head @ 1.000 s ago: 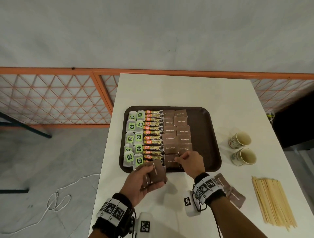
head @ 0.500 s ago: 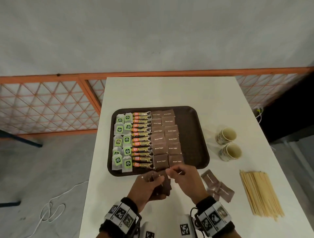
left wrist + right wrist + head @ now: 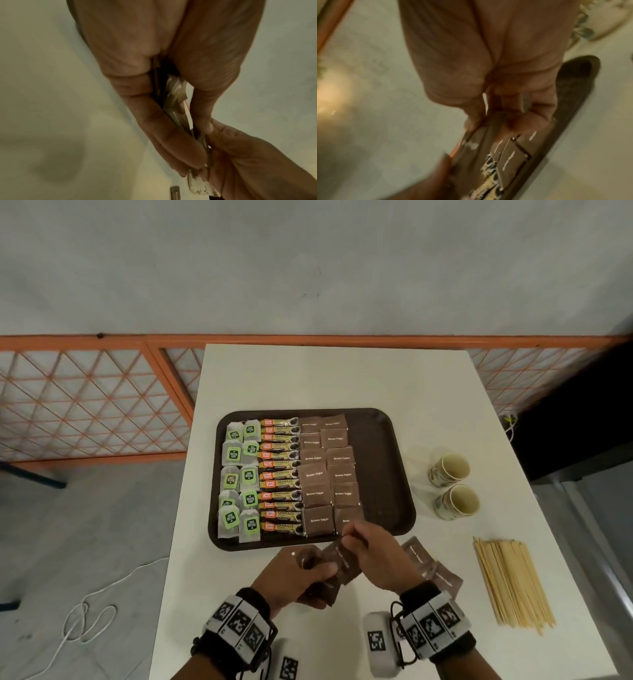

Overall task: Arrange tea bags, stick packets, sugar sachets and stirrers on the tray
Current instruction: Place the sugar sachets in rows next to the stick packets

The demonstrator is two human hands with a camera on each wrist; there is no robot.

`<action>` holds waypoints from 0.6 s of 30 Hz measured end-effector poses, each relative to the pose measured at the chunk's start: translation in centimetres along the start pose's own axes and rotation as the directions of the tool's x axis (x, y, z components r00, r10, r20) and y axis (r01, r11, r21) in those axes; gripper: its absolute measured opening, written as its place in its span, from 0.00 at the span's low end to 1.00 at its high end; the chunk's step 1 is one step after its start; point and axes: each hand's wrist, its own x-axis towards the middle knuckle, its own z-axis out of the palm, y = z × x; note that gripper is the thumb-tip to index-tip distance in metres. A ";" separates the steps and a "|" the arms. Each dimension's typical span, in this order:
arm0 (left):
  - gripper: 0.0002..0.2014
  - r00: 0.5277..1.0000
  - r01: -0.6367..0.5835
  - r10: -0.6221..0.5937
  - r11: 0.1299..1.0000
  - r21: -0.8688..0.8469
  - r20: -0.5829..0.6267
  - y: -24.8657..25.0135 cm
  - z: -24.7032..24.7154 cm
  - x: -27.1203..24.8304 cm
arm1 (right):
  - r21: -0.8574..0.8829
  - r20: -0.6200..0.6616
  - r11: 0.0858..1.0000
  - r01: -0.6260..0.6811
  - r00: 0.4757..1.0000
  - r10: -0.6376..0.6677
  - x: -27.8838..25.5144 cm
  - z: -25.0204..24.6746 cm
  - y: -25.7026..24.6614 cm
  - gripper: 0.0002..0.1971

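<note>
A dark brown tray (image 3: 383, 474) on the white table holds green-tagged tea bags (image 3: 239, 477) at the left, orange stick packets (image 3: 279, 474) in the middle, and brown sugar sachets (image 3: 325, 474) in two columns. My left hand (image 3: 301, 573) grips a small stack of brown sugar sachets (image 3: 339, 563) just in front of the tray's near edge. My right hand (image 3: 363, 546) pinches the top sachet of that stack at its far end. In the left wrist view, the stack (image 3: 175, 108) sits between my left fingers, and the right hand's fingers (image 3: 228, 155) meet it.
Loose brown sachets (image 3: 431, 566) lie on the table right of my hands. A bundle of wooden stirrers (image 3: 510, 580) lies at the near right. Two paper cups (image 3: 452, 484) stand right of the tray. An orange lattice fence (image 3: 89, 402) runs behind the table.
My right hand left the sachet it placed on the tray's near row and came back to the stack in my left hand, where it now pinches the top sachet.
</note>
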 end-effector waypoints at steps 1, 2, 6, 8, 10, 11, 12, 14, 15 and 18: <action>0.10 1.000 -0.007 0.007 1.000 -0.030 0.004 0.0 -0.2 0.2 | -0.016 0.034 1.000 0.007 0.999 -0.007 0.1 0.0 -0.2 0.06; 0.08 1.000 -0.021 0.020 0.998 -0.051 -0.009 0.0 -0.2 0.4 | -0.008 0.040 1.000 0.002 0.999 -0.002 0.1 0.0 -0.4 0.05; 0.04 0.983 -0.078 0.037 0.971 -0.227 -0.179 -0.2 0.2 1.6 | 0.242 -0.074 0.962 -0.124 0.987 0.146 -0.1 0.7 -0.9 0.03; 0.05 0.979 -0.076 0.016 0.953 -0.293 -0.202 -0.4 0.6 1.9 | 0.302 -0.087 0.935 -0.189 0.971 0.224 -0.2 1.0 -0.6 0.03; 0.06 0.978 -0.060 -0.004 0.951 -0.303 -0.207 -0.7 0.8 2.0 | 0.284 -0.087 0.931 -0.227 0.961 0.261 0.3 0.9 -0.1 0.03; 0.06 0.977 -0.051 -0.015 0.951 -0.305 -0.212 -0.9 0.7 2.0 | 0.277 -0.094 0.928 -0.248 0.954 0.283 0.8 0.6 0.2 0.03; 0.06 0.976 -0.042 -0.027 0.950 -0.308 -0.215 -1.0 0.6 1.9 | 0.269 -0.106 0.924 -0.270 0.946 0.307 1.5 0.1 0.5 0.02; 0.06 0.977 -0.027 -0.044 0.948 -0.319 -0.211 -1.2 -0.1 1.7 | 0.221 -0.141 0.929 -0.297 0.933 0.332 3.1 -0.9 1.2 0.02; 0.08 0.979 -0.024 -0.046 0.944 -0.329 -0.201 -1.2 -0.6 1.5 | 0.182 -0.152 0.936 -0.303 0.931 0.331 4.0 -1.4 1.7 0.03; 0.14 0.987 -0.032 -0.037 0.909 -0.416 -0.158 -1.3 -1.9 0.6 | 0.072 -0.144 0.941 -0.331 0.930 0.338 6.3 -1.9 2.9 0.05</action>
